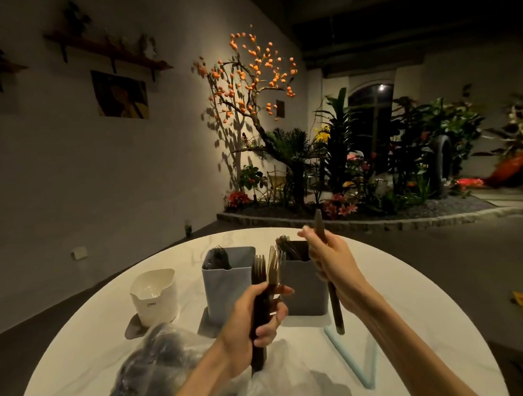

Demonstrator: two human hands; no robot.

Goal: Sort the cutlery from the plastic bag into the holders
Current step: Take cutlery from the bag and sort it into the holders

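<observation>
- Left hand (pixel 255 317) gripped a bundle of cutlery (pixel 266 277) upright above the plastic bag (pixel 172 365).
- Right hand (pixel 331 264) curled around one dark utensil (pixel 336 309) beside the grey holders (pixel 226 288).
- White cup (pixel 154 296) bore a small label, unreadable.

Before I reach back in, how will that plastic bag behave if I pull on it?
The bag is probably floppy: it lies crumpled and slumped on the table. It looks thin and clear, so likely slippery, and dark cutlery inside may shift or spill. With both hands full, nothing pins it, so it could slide rather than open.
</observation>
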